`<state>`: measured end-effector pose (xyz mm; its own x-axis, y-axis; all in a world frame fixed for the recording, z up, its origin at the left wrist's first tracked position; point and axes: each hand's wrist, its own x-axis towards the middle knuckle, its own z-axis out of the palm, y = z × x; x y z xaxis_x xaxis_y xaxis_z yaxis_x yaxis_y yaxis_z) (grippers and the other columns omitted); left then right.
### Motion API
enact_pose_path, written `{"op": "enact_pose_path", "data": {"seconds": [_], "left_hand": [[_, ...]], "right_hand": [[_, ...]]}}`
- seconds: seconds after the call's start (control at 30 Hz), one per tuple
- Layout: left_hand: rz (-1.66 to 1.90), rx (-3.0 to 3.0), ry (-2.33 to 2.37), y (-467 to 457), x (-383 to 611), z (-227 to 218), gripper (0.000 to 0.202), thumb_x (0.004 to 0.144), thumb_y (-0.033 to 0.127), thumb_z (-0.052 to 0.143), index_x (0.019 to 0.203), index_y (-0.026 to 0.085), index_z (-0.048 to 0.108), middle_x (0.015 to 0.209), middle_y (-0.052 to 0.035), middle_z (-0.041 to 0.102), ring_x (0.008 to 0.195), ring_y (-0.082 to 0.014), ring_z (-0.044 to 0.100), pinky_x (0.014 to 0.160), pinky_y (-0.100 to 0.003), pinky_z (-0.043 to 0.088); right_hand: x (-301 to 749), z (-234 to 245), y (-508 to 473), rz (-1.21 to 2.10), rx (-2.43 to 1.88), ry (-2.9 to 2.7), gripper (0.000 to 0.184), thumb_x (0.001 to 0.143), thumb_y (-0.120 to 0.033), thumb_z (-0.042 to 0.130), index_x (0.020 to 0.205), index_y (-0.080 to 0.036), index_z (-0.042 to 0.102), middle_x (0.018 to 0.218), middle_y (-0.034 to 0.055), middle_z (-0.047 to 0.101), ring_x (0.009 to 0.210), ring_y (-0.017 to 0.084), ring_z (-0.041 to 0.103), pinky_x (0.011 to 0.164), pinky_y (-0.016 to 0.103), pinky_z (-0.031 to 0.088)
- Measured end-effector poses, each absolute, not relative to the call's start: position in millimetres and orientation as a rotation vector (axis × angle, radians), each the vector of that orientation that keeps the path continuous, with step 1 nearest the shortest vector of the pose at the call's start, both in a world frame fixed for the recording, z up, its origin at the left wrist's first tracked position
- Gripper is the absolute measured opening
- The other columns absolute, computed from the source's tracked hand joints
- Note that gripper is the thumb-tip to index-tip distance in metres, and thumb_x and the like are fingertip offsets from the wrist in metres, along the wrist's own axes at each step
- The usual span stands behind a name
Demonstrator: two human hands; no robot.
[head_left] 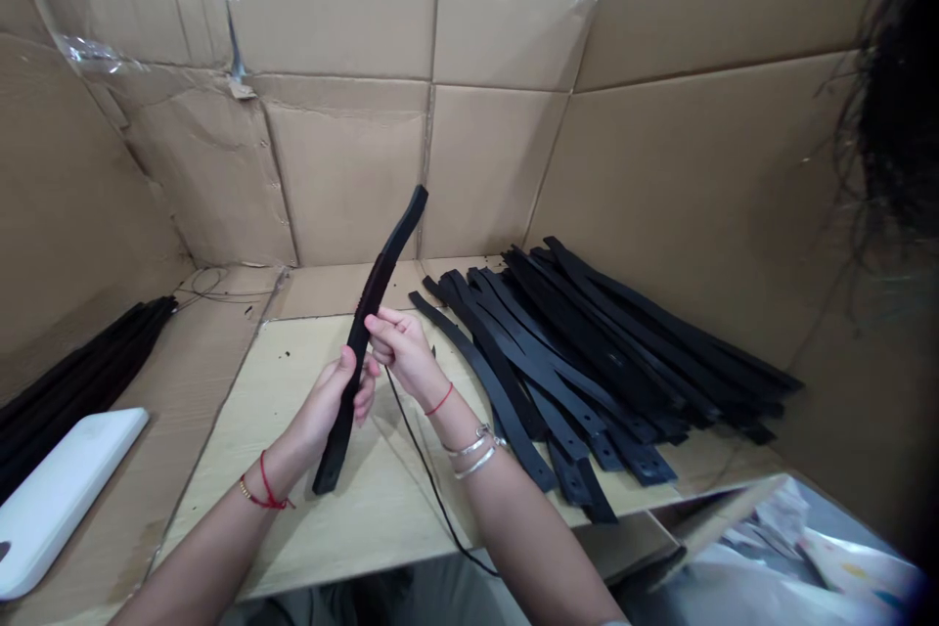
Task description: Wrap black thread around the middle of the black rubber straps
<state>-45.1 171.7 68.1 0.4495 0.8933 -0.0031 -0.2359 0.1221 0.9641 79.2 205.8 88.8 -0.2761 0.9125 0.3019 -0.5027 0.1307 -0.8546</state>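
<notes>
A long, dark, flat strap slants upward in front of me, its top end curved to the right and a small hole near its lower end. My left hand is closed around its lower half, thumb on the front. Just above, my right hand pinches the strap's right edge between thumb and fingers. A thin black cord hangs from beneath my right hand and runs down over the table edge; its upper end is hidden by the hands.
Many similar black straps lie in a loose pile to the right. At left are a bundle of dark strips and a white case-like object. Tall cardboard walls enclose the pale tabletop. Clear plastic bags sit below right.
</notes>
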Motion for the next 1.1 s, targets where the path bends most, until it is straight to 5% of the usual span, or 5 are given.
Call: {"op": "enact_pose_path", "data": {"seconds": [0.13, 0.37, 0.73, 0.97, 1.1], "left_hand": [[1.105, 1.205, 0.928, 172, -46, 70, 0.055, 0.072, 0.062, 0.058, 0.092, 0.011, 0.046, 0.064, 0.001, 0.05, 0.055, -0.0049, 0.048, 0.053, -0.017, 0.04], [0.822, 0.878, 0.734, 169, -46, 74, 0.061, 0.076, 0.077, 0.031, 0.072, 0.016, 0.037, 0.04, 0.007, 0.017, 0.03, -0.0055, 0.017, 0.032, -0.02, 0.015], [0.91, 1.255, 0.699, 179, -54, 70, 0.057, 0.071, 0.068, 0.055, 0.085, 0.015, 0.04, 0.054, 0.0079, 0.023, 0.04, -0.0004, 0.02, 0.039, -0.015, 0.016], [0.873, 1.231, 0.826, 174, -52, 73, 0.059, 0.076, 0.065, 0.051, 0.102, 0.012, 0.046, 0.068, -0.0001, 0.049, 0.056, -0.0072, 0.05, 0.056, -0.022, 0.045], [1.054, 1.102, 0.891, 174, -49, 68, 0.055, 0.075, 0.065, 0.052, 0.092, 0.013, 0.046, 0.055, 0.0042, 0.04, 0.042, -0.0039, 0.037, 0.04, -0.016, 0.029]], "right_hand": [[77, 86, 207, 1.366, -0.593, -1.169, 0.04, 0.072, -0.039, 0.072, 0.093, -0.008, 0.058, 0.054, -0.0079, 0.019, 0.044, 0.0, 0.015, 0.043, 0.018, 0.01], [72, 90, 200, 1.558, -0.534, -1.179, 0.057, 0.07, -0.037, 0.073, 0.116, -0.008, 0.056, 0.053, -0.0097, 0.02, 0.043, -0.001, 0.013, 0.042, 0.016, 0.011], [83, 96, 200, 1.57, -0.431, -1.201, 0.045, 0.074, -0.034, 0.071, 0.107, -0.008, 0.057, 0.053, -0.0097, 0.016, 0.044, 0.0, 0.012, 0.043, 0.017, 0.008], [77, 89, 206, 1.314, -0.659, -1.246, 0.043, 0.072, -0.043, 0.07, 0.095, -0.008, 0.059, 0.051, -0.0076, 0.03, 0.04, 0.001, 0.023, 0.039, 0.018, 0.021], [75, 89, 207, 1.396, -0.622, -1.238, 0.042, 0.07, -0.042, 0.072, 0.092, -0.009, 0.057, 0.053, -0.0077, 0.026, 0.043, -0.001, 0.018, 0.042, 0.018, 0.009]]}}
